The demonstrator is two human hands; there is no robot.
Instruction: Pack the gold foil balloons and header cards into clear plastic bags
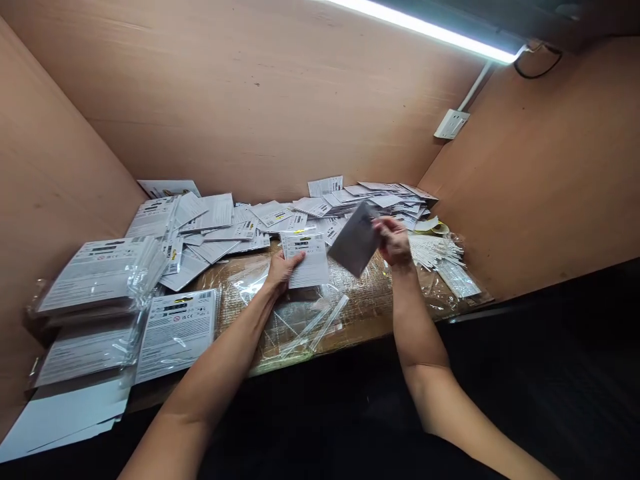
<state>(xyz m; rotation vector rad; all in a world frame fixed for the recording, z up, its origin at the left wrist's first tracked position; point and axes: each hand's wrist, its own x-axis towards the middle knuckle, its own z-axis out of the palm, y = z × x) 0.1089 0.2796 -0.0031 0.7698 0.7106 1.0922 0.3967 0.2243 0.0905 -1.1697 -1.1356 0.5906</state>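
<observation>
My left hand (281, 270) grips the left edge of a white printed card (309, 263), thumb on its face. The card has small print and a yellow mark near its top. In my right hand (393, 239) a dark grey card (354, 240) is pinched by its upper right edge, tilted and raised above the bench. It is slightly blurred. Clear plastic bags (300, 317) lie flat on the bench under and in front of my left hand. Behind both hands spreads a heap of loose printed cards (215, 217).
Stacks of bagged cards (100, 273) stand at the left, with plain white sheets (70, 413) at the front corner. White thin strips (437, 250) lie bundled at the right. Wooden panels (260, 100) enclose the bench. A switch box (451, 125) and a tube light (425, 27) are above.
</observation>
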